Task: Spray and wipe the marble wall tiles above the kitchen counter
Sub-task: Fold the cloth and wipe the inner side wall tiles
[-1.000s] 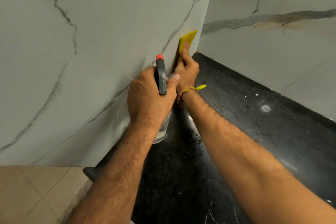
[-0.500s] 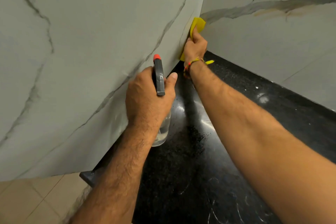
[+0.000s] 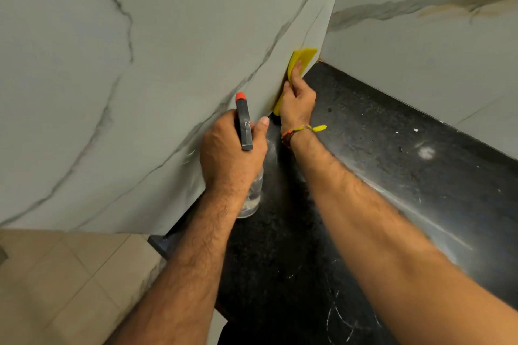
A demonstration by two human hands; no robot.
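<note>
Yellow folded wiping cloth (image 3: 301,64) pressed to grey-veined marble wall tile (image 3: 173,45), low in the corner above the black speckled stone counter (image 3: 378,148).

Right hand (image 3: 297,101) flattens the cloth on the tile, fingers extended. Left hand (image 3: 229,154) is wrapped round a clear spray bottle with grey trigger head and red nozzle (image 3: 243,123), nozzle near the wall. Risks, as judged: cloth slipping from under flat fingers; corner seam missed; an accidental squeeze wetting the right wrist's thread band (image 3: 297,131); drips running onto the counter.
</note>
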